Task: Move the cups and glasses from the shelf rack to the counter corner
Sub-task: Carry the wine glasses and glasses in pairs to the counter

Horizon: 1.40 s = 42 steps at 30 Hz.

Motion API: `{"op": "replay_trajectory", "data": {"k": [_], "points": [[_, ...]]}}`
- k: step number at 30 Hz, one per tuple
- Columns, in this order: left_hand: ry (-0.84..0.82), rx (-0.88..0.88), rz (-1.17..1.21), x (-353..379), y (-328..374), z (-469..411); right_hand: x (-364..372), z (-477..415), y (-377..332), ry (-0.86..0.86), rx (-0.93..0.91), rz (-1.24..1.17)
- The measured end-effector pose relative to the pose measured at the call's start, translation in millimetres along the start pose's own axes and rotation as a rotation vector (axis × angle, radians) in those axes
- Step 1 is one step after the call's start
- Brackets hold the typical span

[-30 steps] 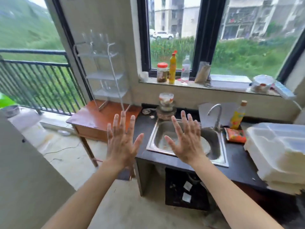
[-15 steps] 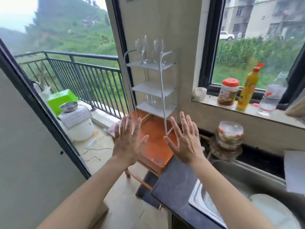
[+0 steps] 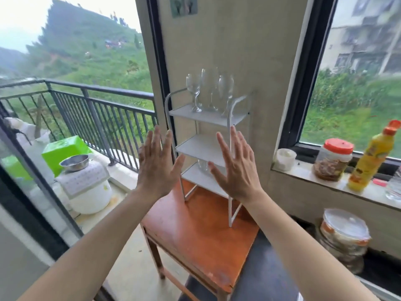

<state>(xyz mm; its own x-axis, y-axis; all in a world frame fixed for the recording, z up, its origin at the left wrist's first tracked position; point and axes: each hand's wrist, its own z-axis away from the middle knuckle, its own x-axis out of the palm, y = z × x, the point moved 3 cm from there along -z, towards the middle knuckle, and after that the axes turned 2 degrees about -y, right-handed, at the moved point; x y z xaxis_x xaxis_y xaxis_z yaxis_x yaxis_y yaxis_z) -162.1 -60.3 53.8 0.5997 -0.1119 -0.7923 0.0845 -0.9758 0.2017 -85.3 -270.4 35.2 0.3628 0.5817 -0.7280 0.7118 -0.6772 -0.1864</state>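
A white three-tier shelf rack (image 3: 204, 146) stands on an orange wooden table (image 3: 199, 237) against the wall. Three clear wine glasses (image 3: 209, 90) stand on its top tier. A clear glass (image 3: 202, 167) sits on the bottom tier, partly hidden between my hands. My left hand (image 3: 157, 168) and my right hand (image 3: 235, 170) are raised in front of the rack, palms away, fingers spread, holding nothing. The dark counter (image 3: 267, 274) begins right of the table.
On the window sill at the right stand a white cup (image 3: 286, 159), a red-lidded jar (image 3: 333, 158) and a yellow bottle (image 3: 372, 157). A stack of lidded containers (image 3: 345, 233) sits on the counter. A balcony railing, a green box and a white appliance with a metal bowl are left.
The view has swung left and moved closer to the rack; the sink has left the frame. Both hands stay raised and spread, and now stand in front of the rack's lower tiers.
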Motion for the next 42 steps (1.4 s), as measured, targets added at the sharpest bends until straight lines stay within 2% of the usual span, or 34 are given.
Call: {"op": "replay_trajectory", "data": {"k": [4, 9, 14, 19, 23, 30, 34, 42], "points": [[0.099, 0.078, 0.169, 17, -22, -80, -8, -75, 1, 0.151, 0.032, 0.112], [0.076, 0.170, 0.366, 36, -37, -178, -20, -158, 8, 0.285, 0.240, 0.165], [-0.035, 0.106, 0.539, 61, -32, -256, -14, -205, 27, 0.177, 0.455, 0.213], [-0.089, 0.043, 0.559, 77, -20, -298, -2, -222, 40, 0.055, 0.613, 0.230], [-0.085, -0.028, 0.685, 83, -15, -304, 1, -225, 38, 0.030, 0.627, 0.177], [0.073, -0.050, 0.870, 78, -20, -288, 5, -225, 31, 0.138, 0.579, 0.103], [0.089, -0.049, 0.990, 67, -29, -278, 10, -224, 25, 0.146, 0.547, 0.020], [0.272, 0.074, 1.089, 16, -54, -248, -5, -210, -19, 0.517, 0.381, -0.256]]}}
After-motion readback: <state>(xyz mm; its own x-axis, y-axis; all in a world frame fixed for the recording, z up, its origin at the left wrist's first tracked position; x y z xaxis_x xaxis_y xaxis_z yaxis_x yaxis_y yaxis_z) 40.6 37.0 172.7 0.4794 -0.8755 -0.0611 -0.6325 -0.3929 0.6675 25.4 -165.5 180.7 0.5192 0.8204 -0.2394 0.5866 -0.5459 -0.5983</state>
